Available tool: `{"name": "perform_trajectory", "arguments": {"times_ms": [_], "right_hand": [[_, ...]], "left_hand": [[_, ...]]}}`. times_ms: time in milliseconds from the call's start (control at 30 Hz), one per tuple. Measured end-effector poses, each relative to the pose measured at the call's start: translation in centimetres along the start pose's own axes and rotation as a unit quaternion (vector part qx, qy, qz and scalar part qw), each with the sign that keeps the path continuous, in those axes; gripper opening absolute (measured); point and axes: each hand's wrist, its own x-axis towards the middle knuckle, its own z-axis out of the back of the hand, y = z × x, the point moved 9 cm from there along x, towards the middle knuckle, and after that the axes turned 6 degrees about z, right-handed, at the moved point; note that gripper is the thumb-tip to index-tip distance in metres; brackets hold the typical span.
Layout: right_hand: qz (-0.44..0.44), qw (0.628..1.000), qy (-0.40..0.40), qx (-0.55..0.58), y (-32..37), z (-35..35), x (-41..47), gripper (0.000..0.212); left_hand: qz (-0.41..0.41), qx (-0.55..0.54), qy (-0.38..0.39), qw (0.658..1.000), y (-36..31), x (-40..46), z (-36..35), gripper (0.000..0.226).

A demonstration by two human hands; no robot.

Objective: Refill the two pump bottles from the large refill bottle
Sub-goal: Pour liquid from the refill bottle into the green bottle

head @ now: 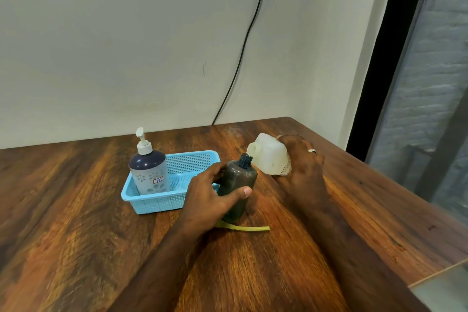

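At frame centre, the left hand (212, 192) grips an uncapped dark pump bottle (236, 185) while the right hand (302, 159) tips the large refill bottle (269, 154) toward it; the second pump bottle (149, 172), left in the blue basket (177, 200), remains capped, seemingly unfilled.

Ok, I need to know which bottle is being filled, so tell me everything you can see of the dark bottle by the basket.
The dark bottle looks like grey-brown translucent plastic with rounded shoulders and a dark threaded neck, with no pump on it. It stands slightly tilted on the wooden table, just right of the blue basket. The left hand grips its body, thumb across the front.
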Motion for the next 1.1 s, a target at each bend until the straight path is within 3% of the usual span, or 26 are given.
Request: {"name": "perform_trajectory", "arguments": {"times_ms": [700, 1100], "right_hand": [[0.022, 1.000, -0.005, -0.009, -0.01, -0.05, 0.20, 0.080], [0.035, 0.999, -0.004, -0.014, 0.22, 0.09, 0.18, 0.078]], "left_hand": [[0.000, 0.009, 0.006, 1.000, 0.09, 0.05, -0.13, 0.071], [0.007, 0.006, 0.013, 1.000, -0.36, -0.27, -0.09, 0.096]]}}
